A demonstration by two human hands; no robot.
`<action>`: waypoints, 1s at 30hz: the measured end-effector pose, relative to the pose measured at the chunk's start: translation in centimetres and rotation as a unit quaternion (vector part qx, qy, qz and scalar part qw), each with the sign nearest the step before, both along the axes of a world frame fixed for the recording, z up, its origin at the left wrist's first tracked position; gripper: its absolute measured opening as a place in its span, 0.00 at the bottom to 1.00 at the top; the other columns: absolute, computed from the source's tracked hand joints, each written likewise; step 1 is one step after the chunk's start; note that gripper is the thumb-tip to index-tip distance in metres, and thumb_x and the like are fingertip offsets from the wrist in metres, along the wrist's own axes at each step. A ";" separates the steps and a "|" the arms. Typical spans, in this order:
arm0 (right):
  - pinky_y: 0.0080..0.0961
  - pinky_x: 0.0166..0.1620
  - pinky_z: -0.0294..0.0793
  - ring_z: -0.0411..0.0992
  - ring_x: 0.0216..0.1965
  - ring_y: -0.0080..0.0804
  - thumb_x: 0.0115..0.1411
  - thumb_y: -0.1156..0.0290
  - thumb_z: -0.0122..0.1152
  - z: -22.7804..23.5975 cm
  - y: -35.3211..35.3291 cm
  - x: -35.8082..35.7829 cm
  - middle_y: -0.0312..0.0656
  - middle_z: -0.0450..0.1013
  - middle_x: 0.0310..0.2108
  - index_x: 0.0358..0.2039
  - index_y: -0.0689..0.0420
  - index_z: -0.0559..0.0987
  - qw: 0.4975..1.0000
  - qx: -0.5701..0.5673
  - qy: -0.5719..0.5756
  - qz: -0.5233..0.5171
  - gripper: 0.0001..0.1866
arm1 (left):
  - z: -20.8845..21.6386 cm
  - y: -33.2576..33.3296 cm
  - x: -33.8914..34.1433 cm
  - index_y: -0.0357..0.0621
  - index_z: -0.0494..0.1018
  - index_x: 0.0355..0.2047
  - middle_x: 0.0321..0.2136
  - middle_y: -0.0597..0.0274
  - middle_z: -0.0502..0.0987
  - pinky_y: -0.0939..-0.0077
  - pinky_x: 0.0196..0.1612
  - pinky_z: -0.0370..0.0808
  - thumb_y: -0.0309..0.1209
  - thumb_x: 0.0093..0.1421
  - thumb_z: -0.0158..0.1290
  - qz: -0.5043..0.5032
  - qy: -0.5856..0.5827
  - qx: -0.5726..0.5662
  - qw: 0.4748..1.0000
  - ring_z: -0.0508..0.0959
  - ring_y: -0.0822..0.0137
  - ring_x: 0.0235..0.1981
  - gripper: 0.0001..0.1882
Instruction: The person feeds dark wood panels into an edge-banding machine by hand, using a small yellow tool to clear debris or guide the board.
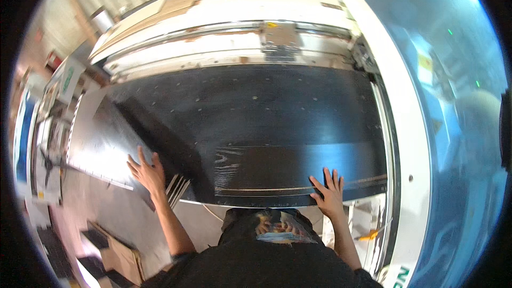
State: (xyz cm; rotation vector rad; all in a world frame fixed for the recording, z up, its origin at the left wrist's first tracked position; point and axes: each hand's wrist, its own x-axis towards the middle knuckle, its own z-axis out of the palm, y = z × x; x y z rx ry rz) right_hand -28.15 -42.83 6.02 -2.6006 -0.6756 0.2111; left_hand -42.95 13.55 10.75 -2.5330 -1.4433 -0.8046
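Observation:
My left hand [148,174] is open, its fingers spread over the shiny left end of the machine's black bed [176,106]. No object shows in it. Close by its wrist, several thin pale-edged strips [177,189] jut past the bed's near edge. To the right, my right hand [329,192] lies open with fingers apart at the near edge of a dark flat panel [266,168]. That panel rests on the bed's near right part, a pale line along its near side. Whether either palm presses down is hard to tell.
A gantry rail with a boxy carriage [280,36] spans the far side of the bed. Behind it lie flat brown sheets [160,13]. A white frame and blue translucent cover [453,101] rise on the right. Cut board pieces [114,256] sit low on the left.

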 end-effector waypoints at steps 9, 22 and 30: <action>0.62 0.74 0.43 0.45 0.76 0.57 0.60 0.55 0.70 0.5 3.4 6.6 0.42 0.51 0.77 0.66 0.27 0.74 0.999 0.022 -0.037 -0.011 0.32 | -6.2 -17.5 14.3 0.53 0.69 0.67 0.72 0.32 0.53 0.36 0.71 0.53 0.47 0.67 0.57 -0.359 0.070 -0.175 0.914 0.51 0.30 0.73 0.30; 0.55 0.75 0.48 0.49 0.76 0.49 0.55 0.44 0.72 -1.9 5.8 29.3 0.40 0.55 0.76 0.66 0.28 0.74 0.988 -0.009 -0.055 -0.141 0.36 | -6.1 -13.6 29.3 0.66 0.66 0.70 0.75 0.32 0.42 0.35 0.74 0.41 0.60 0.55 0.65 -0.391 0.114 -0.275 0.871 0.42 0.32 0.76 0.44; 0.57 0.75 0.46 0.54 0.75 0.48 0.52 0.36 0.70 -3.8 4.9 36.3 0.42 0.61 0.73 0.64 0.35 0.77 0.970 0.024 -0.135 -0.200 0.39 | -8.3 -11.6 34.8 0.64 0.68 0.69 0.74 0.37 0.50 0.39 0.75 0.42 0.55 0.53 0.68 -0.482 0.061 -0.221 0.846 0.48 0.39 0.76 0.43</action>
